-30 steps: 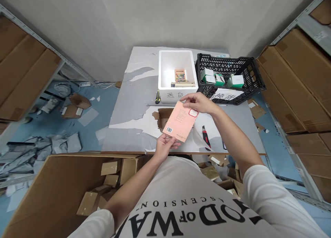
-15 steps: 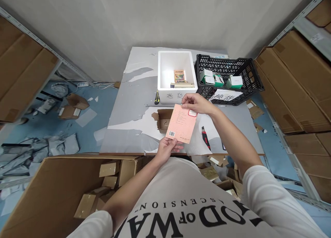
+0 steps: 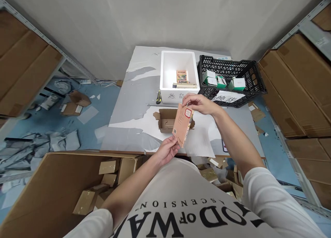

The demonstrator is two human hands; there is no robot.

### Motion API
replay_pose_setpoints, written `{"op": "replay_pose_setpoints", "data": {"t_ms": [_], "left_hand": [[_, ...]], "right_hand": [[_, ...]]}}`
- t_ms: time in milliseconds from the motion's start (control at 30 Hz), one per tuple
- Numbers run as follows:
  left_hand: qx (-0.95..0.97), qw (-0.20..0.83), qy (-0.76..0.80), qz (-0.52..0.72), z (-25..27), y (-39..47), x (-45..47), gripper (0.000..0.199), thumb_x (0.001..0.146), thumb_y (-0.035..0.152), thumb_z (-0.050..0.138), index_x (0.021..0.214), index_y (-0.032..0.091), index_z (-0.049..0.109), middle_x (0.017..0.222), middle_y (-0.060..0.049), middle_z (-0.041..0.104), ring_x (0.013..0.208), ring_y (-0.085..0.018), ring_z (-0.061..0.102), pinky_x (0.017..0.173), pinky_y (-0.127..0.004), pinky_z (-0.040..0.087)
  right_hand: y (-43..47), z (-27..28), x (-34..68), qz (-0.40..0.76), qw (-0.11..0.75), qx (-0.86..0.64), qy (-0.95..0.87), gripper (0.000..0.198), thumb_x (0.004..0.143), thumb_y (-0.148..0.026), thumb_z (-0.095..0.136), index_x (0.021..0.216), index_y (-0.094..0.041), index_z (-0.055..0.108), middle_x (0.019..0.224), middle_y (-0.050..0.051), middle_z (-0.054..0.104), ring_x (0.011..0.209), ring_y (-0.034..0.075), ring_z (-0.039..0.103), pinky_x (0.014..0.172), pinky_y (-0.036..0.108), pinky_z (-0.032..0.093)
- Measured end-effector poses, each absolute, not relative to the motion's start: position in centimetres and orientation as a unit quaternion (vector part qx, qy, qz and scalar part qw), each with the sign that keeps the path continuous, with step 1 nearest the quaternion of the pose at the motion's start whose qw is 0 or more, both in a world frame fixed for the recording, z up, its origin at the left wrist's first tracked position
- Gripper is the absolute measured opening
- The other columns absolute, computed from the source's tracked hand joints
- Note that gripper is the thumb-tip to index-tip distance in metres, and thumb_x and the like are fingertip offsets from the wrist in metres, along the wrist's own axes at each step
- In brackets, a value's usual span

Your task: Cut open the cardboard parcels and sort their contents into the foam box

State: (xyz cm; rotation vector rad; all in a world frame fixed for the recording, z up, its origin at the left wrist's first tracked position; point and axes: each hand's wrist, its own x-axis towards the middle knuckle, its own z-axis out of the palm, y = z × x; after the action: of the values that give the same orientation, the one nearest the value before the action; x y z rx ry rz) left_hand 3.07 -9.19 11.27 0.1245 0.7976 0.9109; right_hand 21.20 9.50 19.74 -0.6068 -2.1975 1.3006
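A thin pink book (image 3: 181, 126) with a barcode and a red-framed stamp on its cover is tilted above the table, one edge turned toward me. My left hand (image 3: 168, 150) pinches its lower end between thumb and fingers. At the top end, my right hand (image 3: 198, 102) has its fingers closed on the edge. Behind the book lies an open small cardboard box (image 3: 165, 129), partly hidden. White paper (image 3: 199, 143) lies beneath and to the right of the book.
A white foam box (image 3: 165, 93) holding books stands at the back, beside a black crate (image 3: 234, 96) with green-and-white boxes. A yellow-black cutter (image 3: 158, 97) lies left of the foam box. Below left, a large carton (image 3: 59, 182) contains smaller boxes. Shelves of cartons (image 3: 300, 89) flank the table.
The pink book has turned from facing me nearly flat to an angle that shows its edge. Both hands still hold it. The red-black cutter seen earlier on the right is out of sight.
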Motion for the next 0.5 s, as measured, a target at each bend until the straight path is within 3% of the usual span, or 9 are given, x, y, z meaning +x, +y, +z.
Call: {"op": "replay_pose_setpoints", "data": {"t_ms": [100, 267, 367, 500], "left_hand": [[0.036, 0.820, 0.378, 0.427, 11.6, -9.0, 3.2, 0.019, 0.079, 0.010, 0.068, 0.095, 0.015, 0.060, 0.068, 0.001, 0.067, 0.052, -0.004, 0.063, 0.049, -0.010, 0.051], [0.042, 0.798, 0.392, 0.457, 11.7, -8.6, 3.3, 0.010, 0.081, 0.011, 0.064, 0.090, 0.014, 0.063, 0.081, -0.004, 0.072, 0.065, -0.008, 0.068, 0.058, -0.014, 0.054], [0.080, 0.795, 0.372, 0.472, 11.5, -8.5, 3.5, 0.015, 0.075, 0.015, 0.070, 0.089, 0.012, 0.066, 0.091, -0.007, 0.072, 0.071, -0.011, 0.069, 0.062, -0.019, 0.055], [0.139, 0.763, 0.372, 0.511, 11.2, -8.6, 4.0, 0.023, 0.065, 0.026, 0.081, 0.080, 0.014, 0.068, 0.087, -0.004, 0.072, 0.067, -0.011, 0.066, 0.061, -0.022, 0.053]], "right_hand": [[9.8, 20.5, 21.1, 0.438, 0.250, -0.210, -0.837, 0.019, 0.080, -0.038, 0.067, 0.084, -0.019, 0.069, 0.097, 0.005, 0.064, 0.092, 0.017, 0.058, 0.082, 0.033, 0.047], [9.8, 21.8, 21.4, 0.469, 0.214, -0.275, -0.812, 0.020, 0.080, -0.036, 0.066, 0.083, -0.016, 0.068, 0.074, 0.001, 0.066, 0.068, 0.012, 0.057, 0.064, 0.026, 0.047], [9.7, 22.3, 21.5, 0.474, 0.223, -0.327, -0.786, 0.022, 0.077, -0.036, 0.068, 0.080, -0.014, 0.069, 0.068, 0.001, 0.066, 0.061, 0.010, 0.055, 0.056, 0.023, 0.044], [9.5, 22.3, 21.7, 0.478, 0.238, -0.370, -0.760, 0.024, 0.074, -0.037, 0.069, 0.076, -0.013, 0.071, 0.066, 0.002, 0.067, 0.056, 0.009, 0.053, 0.051, 0.022, 0.042]]}}
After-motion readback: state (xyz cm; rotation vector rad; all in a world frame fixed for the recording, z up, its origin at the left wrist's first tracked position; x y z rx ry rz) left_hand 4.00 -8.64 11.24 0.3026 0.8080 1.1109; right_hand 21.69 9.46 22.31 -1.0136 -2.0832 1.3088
